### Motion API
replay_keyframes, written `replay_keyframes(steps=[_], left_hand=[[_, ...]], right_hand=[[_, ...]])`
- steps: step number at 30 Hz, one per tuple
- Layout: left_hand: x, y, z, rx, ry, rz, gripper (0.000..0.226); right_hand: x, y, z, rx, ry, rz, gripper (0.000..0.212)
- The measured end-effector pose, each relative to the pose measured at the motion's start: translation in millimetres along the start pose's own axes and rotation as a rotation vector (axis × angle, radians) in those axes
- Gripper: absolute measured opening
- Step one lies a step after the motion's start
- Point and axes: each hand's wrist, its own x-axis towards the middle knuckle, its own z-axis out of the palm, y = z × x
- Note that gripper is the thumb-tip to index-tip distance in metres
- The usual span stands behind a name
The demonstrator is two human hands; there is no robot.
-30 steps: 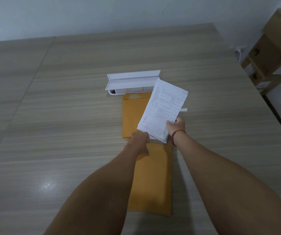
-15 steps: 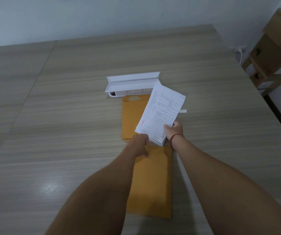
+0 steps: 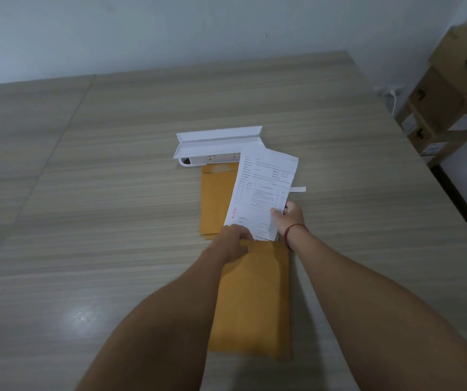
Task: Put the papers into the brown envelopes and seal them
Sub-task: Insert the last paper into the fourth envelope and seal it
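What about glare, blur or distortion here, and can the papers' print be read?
Head view: dim, flat light; a glare patch on the table at lower left; slight wide-angle bending of the table's edges; cardboard boxes at right look smeared; print on the papers too small to read.

The print on the papers (image 3: 260, 190) is too small to read. The left hand (image 3: 230, 244) hides their lower corner, and whether their edge is inside the near envelope (image 3: 252, 300) is unclear. They cover the right end of the white tray (image 3: 215, 142) at 12 o'clock. Cardboard boxes (image 3: 452, 88) at 2 o'clock are blurred and cut off.
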Motion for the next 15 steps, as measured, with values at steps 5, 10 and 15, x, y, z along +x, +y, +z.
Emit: replay_keyframes(steps=[5, 10, 15], left_hand=[[0.7, -0.8, -1.9, -0.008, 0.02, 0.027, 0.021], [0.1, -7.2, -4.4, -0.051, 0.078, 0.006, 0.016], [1.8, -13.8, -3.8, -0.065, 0.178, -0.058, 0.012]], right_hand=[[-0.8, -1.5, 1.4, 0.013, -0.034, -0.026, 0.023], [-3.1, 0.7, -0.9, -0.012, -0.088, -0.056, 0.021], [3.1, 11.7, -0.5, -0.238, -0.118, -0.073, 0.017]])
